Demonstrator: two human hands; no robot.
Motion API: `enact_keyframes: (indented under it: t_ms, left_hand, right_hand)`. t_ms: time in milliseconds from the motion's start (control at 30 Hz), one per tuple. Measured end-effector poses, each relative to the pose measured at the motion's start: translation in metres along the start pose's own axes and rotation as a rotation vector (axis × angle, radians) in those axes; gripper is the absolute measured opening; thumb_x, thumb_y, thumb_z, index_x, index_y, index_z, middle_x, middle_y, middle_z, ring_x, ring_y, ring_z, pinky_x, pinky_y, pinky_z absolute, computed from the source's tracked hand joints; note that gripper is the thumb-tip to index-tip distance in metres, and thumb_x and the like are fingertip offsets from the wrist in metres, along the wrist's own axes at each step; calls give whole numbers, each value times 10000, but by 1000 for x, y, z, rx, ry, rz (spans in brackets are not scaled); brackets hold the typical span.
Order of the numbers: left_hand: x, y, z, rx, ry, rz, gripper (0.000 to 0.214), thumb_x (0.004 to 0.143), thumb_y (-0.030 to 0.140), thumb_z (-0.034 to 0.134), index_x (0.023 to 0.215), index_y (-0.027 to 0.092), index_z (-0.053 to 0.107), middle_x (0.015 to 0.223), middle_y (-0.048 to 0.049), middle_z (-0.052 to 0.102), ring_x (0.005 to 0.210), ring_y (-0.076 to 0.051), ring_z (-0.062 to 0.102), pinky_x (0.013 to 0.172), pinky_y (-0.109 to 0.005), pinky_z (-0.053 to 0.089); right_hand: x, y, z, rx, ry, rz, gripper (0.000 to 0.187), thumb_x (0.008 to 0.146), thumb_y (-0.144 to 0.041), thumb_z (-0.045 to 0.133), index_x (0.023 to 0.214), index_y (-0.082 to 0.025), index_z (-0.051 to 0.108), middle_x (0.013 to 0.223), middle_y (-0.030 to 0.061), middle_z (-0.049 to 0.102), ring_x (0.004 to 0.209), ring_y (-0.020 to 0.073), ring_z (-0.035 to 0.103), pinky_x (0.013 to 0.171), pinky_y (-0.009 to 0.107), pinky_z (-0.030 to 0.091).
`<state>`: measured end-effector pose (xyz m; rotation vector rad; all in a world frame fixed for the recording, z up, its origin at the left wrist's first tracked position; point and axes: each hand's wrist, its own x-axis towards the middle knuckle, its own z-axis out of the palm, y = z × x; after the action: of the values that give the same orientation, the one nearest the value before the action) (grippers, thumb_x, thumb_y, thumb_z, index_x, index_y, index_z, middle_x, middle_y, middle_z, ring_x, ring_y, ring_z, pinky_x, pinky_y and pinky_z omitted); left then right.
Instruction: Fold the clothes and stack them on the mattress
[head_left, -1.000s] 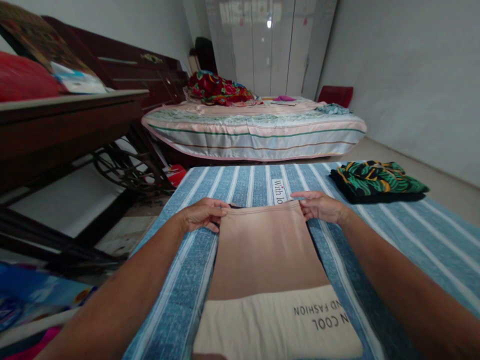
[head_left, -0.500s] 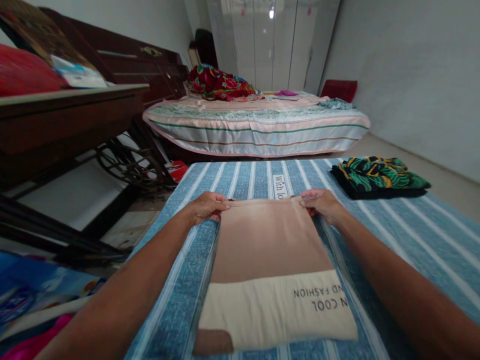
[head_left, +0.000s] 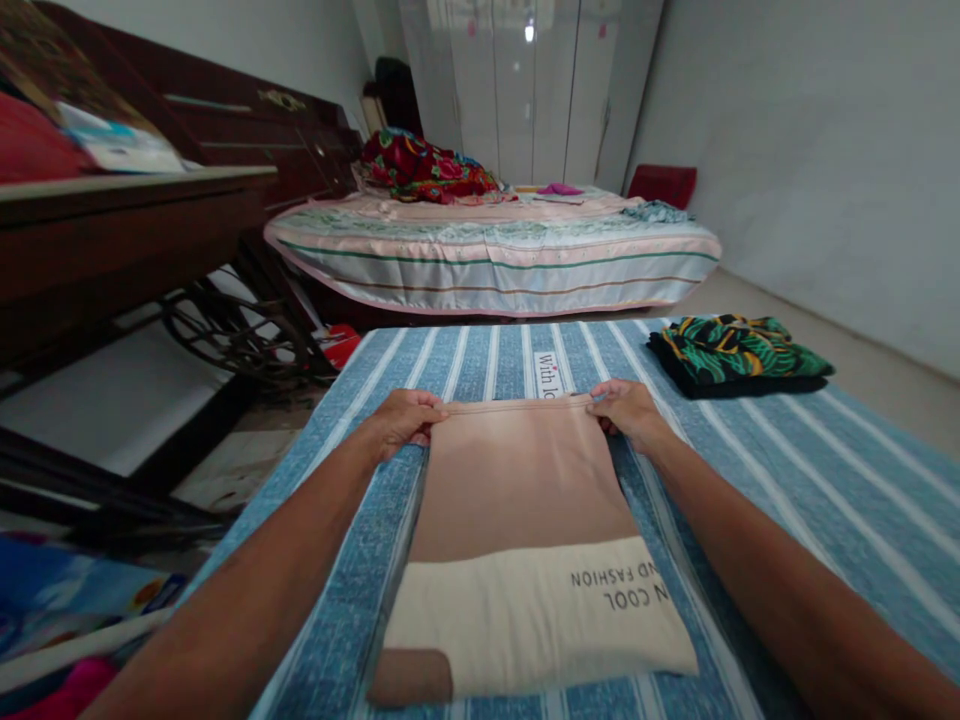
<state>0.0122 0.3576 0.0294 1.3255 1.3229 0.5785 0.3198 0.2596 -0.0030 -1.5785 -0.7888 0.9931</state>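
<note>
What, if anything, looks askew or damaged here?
No spill or damage shows. Only the green-patterned cloth looks slightly untidy: it lies rumpled at the right, while the tan-and-cream cloth lies mostly flat.

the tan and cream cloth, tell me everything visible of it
The tan and cream cloth looks like soft fabric, probably a folded garment: tan far section with a stitched edge, cream band, brown patch at the near left corner. Dark lettering on the band appears upside down, including "COOL" and "FASHION". It lies flat on the blue striped cover, far corners held by the left hand and right hand.
</note>
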Motion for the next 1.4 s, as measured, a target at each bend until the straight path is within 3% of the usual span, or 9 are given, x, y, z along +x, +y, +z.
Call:
enact_keyframes:
  t_ms: [233, 433, 567, 667, 833, 967, 1067, 1233, 1400]
  left_hand:
    - [-7, -1, -3, -112, -90, -128, 484, 461, 374, 816, 803, 129, 575, 718, -53, 669, 658, -202, 645, 584, -324, 513]
    - [-29, -2, -8, -91, -192, -173, 441, 516, 396, 801, 785, 144, 559, 716, -55, 675, 652, -206, 657, 535, -286, 493]
    - [-43, -4, -7, -12, -244, -223, 433, 525, 410, 790, 792, 145, 575, 727, -70, 691, 620, -201, 655, 502, -263, 478]
    - [-48, -8, -3, 40, -264, -244, 454, 508, 408, 786, 826, 137, 605, 729, -85, 700, 616, -216, 659, 499, -270, 479]
    - [-48, -16, 3, -11, -155, -225, 439, 447, 338, 794, 790, 141, 603, 702, -71, 698, 610, -210, 655, 539, -290, 503]
    - [-54, -15, 5, -41, -114, -230, 396, 466, 352, 784, 737, 154, 574, 672, -62, 686, 604, -205, 652, 533, -288, 502]
    - [-65, -14, 6, -44, -140, -259, 395, 503, 423, 766, 713, 158, 562, 654, -67, 680, 591, -207, 650, 517, -289, 499]
    - [-85, -20, 6, -69, -211, -303, 431, 501, 460, 765, 736, 153, 575, 676, -84, 689, 622, -241, 666, 509, -317, 514]
    - [-94, -29, 12, -138, -151, -301, 408, 464, 378, 784, 728, 158, 564, 693, -88, 697, 655, -264, 678, 555, -359, 542]
  right_hand:
    - [-9, 3, -13, 96, -178, 139, 38, 791, -175, 549, 763, -149, 548, 497, -2, 591, 319, 83, 480, 277, 159, 290]
    - [-19, 2, -21, 128, -357, 213, 56, 735, -130, 580, 685, -142, 558, 487, -19, 557, 316, 72, 459, 278, 159, 292]
    - [-20, -1, -15, 101, -327, 203, 50, 684, -97, 604, 688, -140, 579, 414, -46, 515, 289, 57, 413, 276, 143, 256]
    - [-20, -6, -9, 39, -217, 131, 101, 660, -58, 595, 716, -142, 602, 368, -60, 496, 277, 60, 405, 273, 143, 243]
    - [-24, -6, -2, -70, -16, 121, 182, 650, 3, 558, 735, -158, 557, 347, -67, 490, 284, 84, 443, 280, 149, 271]
    - [-31, -4, -6, -27, -41, 182, 165, 733, -57, 554, 837, -180, 519, 419, -62, 538, 341, 107, 512, 318, 162, 344]
    - [-38, -3, -11, -7, -140, 266, 48, 800, -147, 552, 765, -162, 523, 443, -28, 547, 341, 115, 511, 311, 179, 340]
    - [-48, 3, -16, 17, -283, 383, 277, 869, -287, 521, 642, -129, 542, 456, 21, 548, 302, 92, 446, 278, 180, 255]
    - [-49, 10, -11, 42, -252, 431, 329, 888, -335, 492, 625, -141, 533, 441, 4, 533, 283, 74, 393, 270, 176, 207]
